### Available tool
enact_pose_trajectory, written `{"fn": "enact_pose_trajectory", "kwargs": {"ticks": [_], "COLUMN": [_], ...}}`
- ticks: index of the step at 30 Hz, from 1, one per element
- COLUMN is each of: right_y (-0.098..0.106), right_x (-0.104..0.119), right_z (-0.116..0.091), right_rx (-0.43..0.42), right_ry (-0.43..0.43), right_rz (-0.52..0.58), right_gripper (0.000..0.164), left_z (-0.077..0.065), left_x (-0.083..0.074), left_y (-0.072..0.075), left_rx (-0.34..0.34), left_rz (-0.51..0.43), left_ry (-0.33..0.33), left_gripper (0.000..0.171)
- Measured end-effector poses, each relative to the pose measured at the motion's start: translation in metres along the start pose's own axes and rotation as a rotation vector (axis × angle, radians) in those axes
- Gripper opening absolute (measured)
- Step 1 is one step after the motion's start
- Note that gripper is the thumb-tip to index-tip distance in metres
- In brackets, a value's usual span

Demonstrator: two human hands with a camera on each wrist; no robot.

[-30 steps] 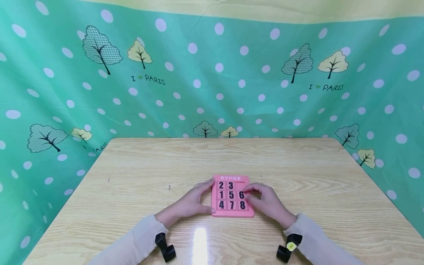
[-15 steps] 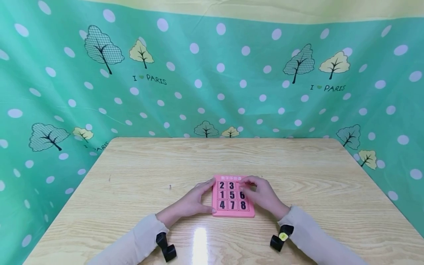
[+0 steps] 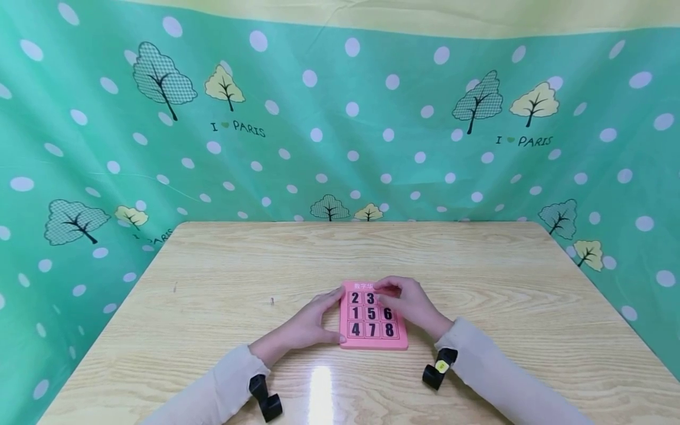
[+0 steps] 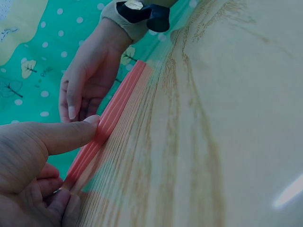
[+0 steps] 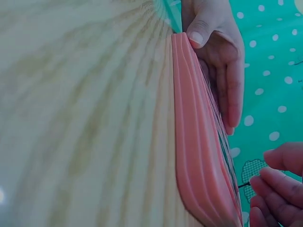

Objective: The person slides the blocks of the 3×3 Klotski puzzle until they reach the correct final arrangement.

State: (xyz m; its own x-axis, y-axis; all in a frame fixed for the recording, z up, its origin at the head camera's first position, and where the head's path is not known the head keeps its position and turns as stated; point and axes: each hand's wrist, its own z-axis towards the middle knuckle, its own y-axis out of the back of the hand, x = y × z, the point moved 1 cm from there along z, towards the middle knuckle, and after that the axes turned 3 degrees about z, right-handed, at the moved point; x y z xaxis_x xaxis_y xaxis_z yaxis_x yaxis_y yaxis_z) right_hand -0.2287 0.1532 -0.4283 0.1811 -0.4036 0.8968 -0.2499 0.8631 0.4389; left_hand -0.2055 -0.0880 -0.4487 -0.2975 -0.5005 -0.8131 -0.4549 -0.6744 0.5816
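Note:
A pink sliding number puzzle [image 3: 374, 343] lies flat on the table, its black-numbered tiles facing up. The left hand [image 3: 310, 321] grips its left side, thumb at the near corner and fingers at the far one; the left wrist view shows that thumb on the pink edge [image 4: 111, 116]. Over the puzzle's upper right is the right hand [image 3: 410, 302], fingers bent and fingertips beside the 3 tile [image 3: 370, 298]. It covers the top-right cell. In the right wrist view the right hand's fingers [image 5: 277, 187] are loosely bent; whether they touch a tile cannot be told.
The wood-grain table [image 3: 239, 260] carries a bright light reflection near its front. Behind and beside it hangs a green dotted curtain [image 3: 287, 159] with tree prints. A black wrist device [image 3: 265, 401] is strapped to the left wrist, another [image 3: 440, 369] to the right.
The right hand has moved left and away from the person, from the 6 tile across the top-right cell to beside the 3 tile. The left hand and the puzzle stay put.

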Motion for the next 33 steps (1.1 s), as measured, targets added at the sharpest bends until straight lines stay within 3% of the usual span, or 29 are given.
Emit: {"fn": "enact_pose_trajectory", "kwargs": {"ticks": [12, 21, 33], "right_y": [-0.011, -0.018, -0.024], "right_x": [-0.005, 0.002, 0.003], "right_z": [0.010, 0.009, 0.012], "right_rx": [0.020, -0.009, -0.029], "right_ry": [-0.003, -0.053, -0.039], "right_rz": [-0.036, -0.069, -0.085], "right_gripper": [0.027, 0.025, 0.025], "left_z": [-0.001, 0.000, 0.000], "left_x": [0.000, 0.000, -0.001], "left_y": [0.000, 0.000, 0.000], "left_rx": [-0.006, -0.006, -0.008], "left_rz": [0.002, 0.010, 0.017], "left_ry": [-0.013, -0.013, -0.034], "left_gripper": [0.095, 0.094, 0.094]}}
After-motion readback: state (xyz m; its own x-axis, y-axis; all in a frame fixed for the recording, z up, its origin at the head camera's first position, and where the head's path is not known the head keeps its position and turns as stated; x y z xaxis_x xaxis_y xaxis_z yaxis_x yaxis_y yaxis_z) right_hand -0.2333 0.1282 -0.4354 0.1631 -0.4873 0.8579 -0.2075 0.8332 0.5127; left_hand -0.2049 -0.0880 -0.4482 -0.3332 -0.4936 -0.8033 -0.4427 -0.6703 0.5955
